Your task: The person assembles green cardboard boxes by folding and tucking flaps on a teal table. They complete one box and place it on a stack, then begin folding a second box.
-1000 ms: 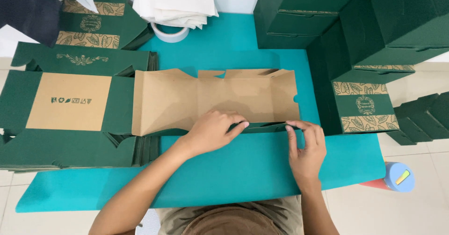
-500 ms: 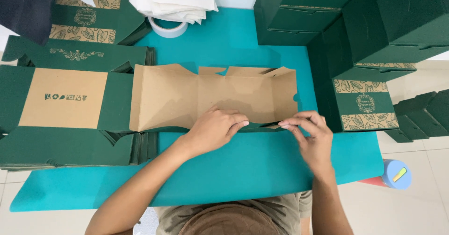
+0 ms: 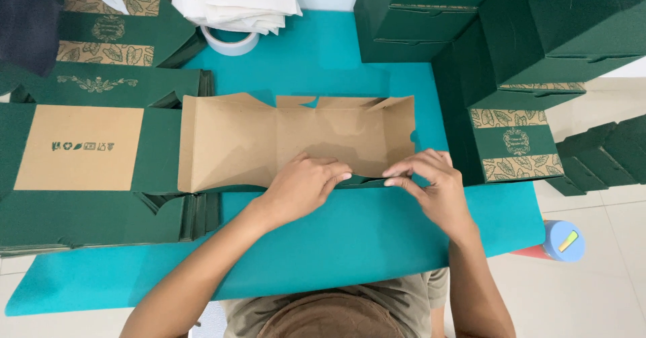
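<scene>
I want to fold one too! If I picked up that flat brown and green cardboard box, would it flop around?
Probably a little. The unfolded brown-and-green cardboard box blank is one thin sheet with many creases, so its flaps would likely swing. Between creases it looks stiff, since its far panels stand up unaided. It seems light: the left hand and right hand bend its edge using just fingers.

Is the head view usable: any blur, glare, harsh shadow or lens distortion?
Head view: sharp and evenly lit, no glare; the left hand and right hand on the unfolded box show no blur; shadows on the teal table cover are soft; straight edges bend slightly near the frame's borders.
</scene>
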